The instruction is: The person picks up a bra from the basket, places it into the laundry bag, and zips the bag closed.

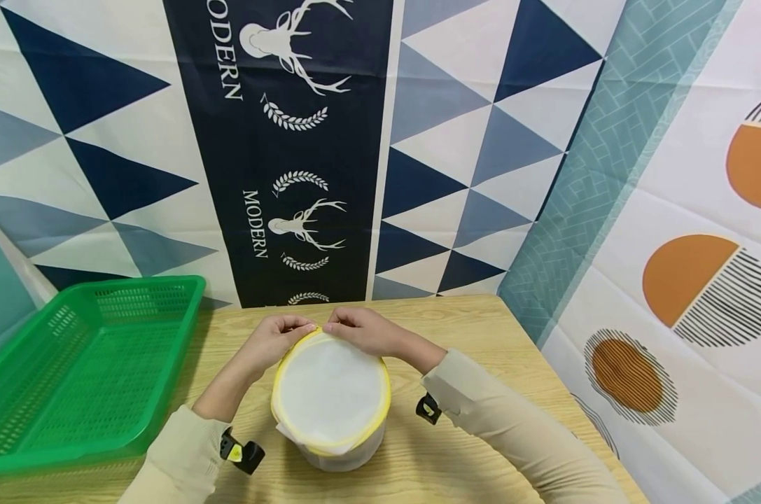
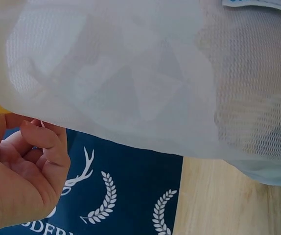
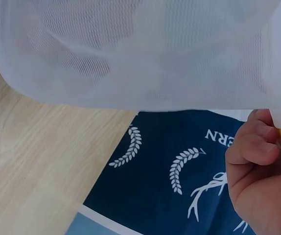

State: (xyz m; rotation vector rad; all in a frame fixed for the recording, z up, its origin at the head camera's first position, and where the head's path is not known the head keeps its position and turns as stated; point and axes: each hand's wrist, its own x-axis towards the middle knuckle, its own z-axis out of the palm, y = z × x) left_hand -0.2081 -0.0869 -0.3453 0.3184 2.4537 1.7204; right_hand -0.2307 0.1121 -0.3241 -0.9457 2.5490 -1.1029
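A round white mesh bag with a yellow trimmed rim stands on the wooden table, its lid side facing up. At the far side of that rim my left hand pinches the edge between thumb and fingers. Close beside it, my right hand grips the same edge with curled fingers. Sheer mesh wall fills much of the left wrist view, with the left hand below the yellow trim. In the right wrist view, the right fingers curl next to the trim; their exact contact is partly hidden.
A green perforated plastic basket lies on the left of the wooden table. Behind the table hangs a patterned cloth with deer prints and triangles. Another printed cloth borders the right side.
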